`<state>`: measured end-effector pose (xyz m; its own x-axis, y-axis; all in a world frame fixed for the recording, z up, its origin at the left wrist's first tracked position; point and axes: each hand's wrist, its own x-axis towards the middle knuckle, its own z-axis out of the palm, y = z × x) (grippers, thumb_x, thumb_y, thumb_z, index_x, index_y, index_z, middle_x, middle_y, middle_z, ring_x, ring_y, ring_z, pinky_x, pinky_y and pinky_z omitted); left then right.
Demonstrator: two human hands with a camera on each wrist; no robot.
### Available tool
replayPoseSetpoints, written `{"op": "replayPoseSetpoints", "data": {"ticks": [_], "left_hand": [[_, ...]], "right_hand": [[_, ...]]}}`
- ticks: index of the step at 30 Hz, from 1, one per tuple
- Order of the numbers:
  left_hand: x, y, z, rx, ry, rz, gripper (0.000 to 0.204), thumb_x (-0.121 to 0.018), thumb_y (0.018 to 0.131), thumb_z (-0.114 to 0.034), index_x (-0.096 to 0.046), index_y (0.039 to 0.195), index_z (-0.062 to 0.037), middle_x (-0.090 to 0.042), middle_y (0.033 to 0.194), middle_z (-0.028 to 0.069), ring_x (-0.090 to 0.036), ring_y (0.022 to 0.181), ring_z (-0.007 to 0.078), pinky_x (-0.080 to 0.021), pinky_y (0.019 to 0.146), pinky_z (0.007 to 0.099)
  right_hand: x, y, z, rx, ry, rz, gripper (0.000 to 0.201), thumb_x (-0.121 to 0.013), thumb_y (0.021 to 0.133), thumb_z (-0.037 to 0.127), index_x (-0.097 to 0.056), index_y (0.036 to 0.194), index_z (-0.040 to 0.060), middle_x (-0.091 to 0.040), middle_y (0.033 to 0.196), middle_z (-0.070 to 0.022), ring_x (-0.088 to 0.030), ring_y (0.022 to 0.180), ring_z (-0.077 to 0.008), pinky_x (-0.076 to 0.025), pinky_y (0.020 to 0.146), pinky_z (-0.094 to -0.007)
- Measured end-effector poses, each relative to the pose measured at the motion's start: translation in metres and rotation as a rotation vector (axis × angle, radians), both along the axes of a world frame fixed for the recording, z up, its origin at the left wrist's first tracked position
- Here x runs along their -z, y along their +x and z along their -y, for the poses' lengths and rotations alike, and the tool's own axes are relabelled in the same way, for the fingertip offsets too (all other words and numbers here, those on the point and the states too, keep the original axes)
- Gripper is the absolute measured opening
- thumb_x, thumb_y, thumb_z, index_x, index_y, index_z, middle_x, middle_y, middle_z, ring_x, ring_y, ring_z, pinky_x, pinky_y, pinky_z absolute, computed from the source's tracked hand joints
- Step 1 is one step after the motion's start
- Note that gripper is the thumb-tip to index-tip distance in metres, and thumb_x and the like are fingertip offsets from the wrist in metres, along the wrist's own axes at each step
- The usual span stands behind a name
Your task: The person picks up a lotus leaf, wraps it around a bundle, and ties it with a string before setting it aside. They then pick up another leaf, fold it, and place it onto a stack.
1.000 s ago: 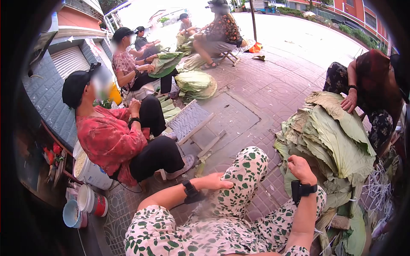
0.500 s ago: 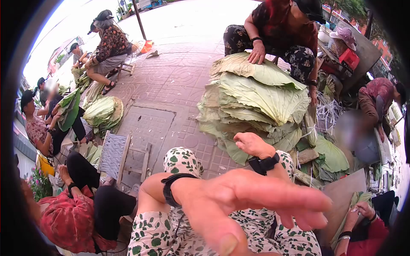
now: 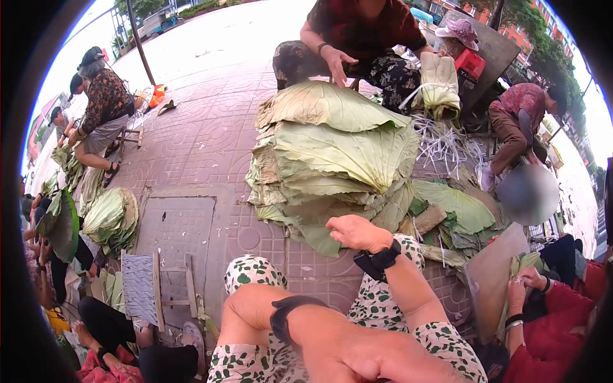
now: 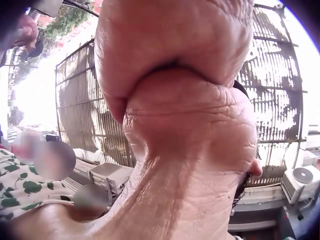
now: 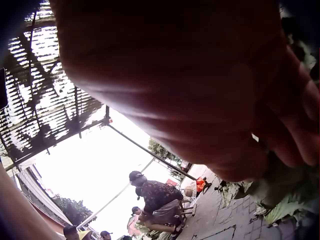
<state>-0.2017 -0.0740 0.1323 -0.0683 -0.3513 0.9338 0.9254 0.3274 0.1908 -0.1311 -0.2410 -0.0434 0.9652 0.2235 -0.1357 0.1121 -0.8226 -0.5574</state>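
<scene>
In the head view the left forearm crosses low in front of the lap, and its hand runs off the bottom edge, fingers hidden. The left wrist view shows that hand bent at the wrist, its fingers not readable. The right hand hovers over the leaf-print trousers near the knee, loosely curled and holding nothing. Its palm is dark and close in the right wrist view. Just beyond it lies a tall pile of large, flat, pale green leaves.
A person sits behind the pile. White strips and a tied leaf bundle are beside it. A woven stool stands at left. At right, another person sits by a board.
The head view has swung right, bringing the leaf pile toward the middle. The left hand, first on the knee, rose with fingers spread and now reaches past the bottom edge. The right hand stays near the knee.
</scene>
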Motion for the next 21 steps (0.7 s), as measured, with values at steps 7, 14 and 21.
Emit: {"op": "replayPoseSetpoints", "data": {"ticks": [7, 14, 21], "left_hand": [[0.001, 0.016, 0.007, -0.041, -0.123, 0.104, 0.095, -0.070, 0.070, -0.043, -0.027, 0.126, 0.0212, -0.038, 0.127, 0.0328, -0.040, 0.120, 0.0359, -0.034, 0.097, 0.0418], [0.006, 0.018, 0.000, -0.077, -0.064, 0.176, 0.080, -0.065, 0.077, -0.036, -0.033, 0.123, 0.0200, -0.038, 0.126, 0.0349, -0.040, 0.120, 0.0383, -0.036, 0.096, 0.0449], [-0.004, 0.030, -0.013, -0.296, -0.039, 0.289, 0.067, -0.062, 0.080, -0.034, -0.043, 0.116, 0.0190, -0.050, 0.113, 0.0344, -0.050, 0.110, 0.0404, -0.041, 0.090, 0.0462]], "right_hand": [[0.002, 0.009, -0.018, -0.013, -0.018, -0.062, 0.029, -0.050, 0.083, 0.019, -0.050, 0.107, 0.0025, -0.058, 0.097, -0.0189, -0.053, 0.095, -0.0349, -0.042, 0.082, -0.0409], [-0.004, 0.011, -0.026, -0.042, -0.008, -0.059, 0.028, -0.050, 0.082, 0.019, -0.051, 0.105, 0.0030, -0.058, 0.097, -0.0186, -0.053, 0.095, -0.0351, -0.042, 0.081, -0.0412], [-0.001, 0.011, -0.029, -0.018, -0.029, -0.061, 0.028, -0.052, 0.080, 0.017, -0.054, 0.103, 0.0033, -0.059, 0.096, -0.0178, -0.054, 0.095, -0.0341, -0.043, 0.081, -0.0408]]}}
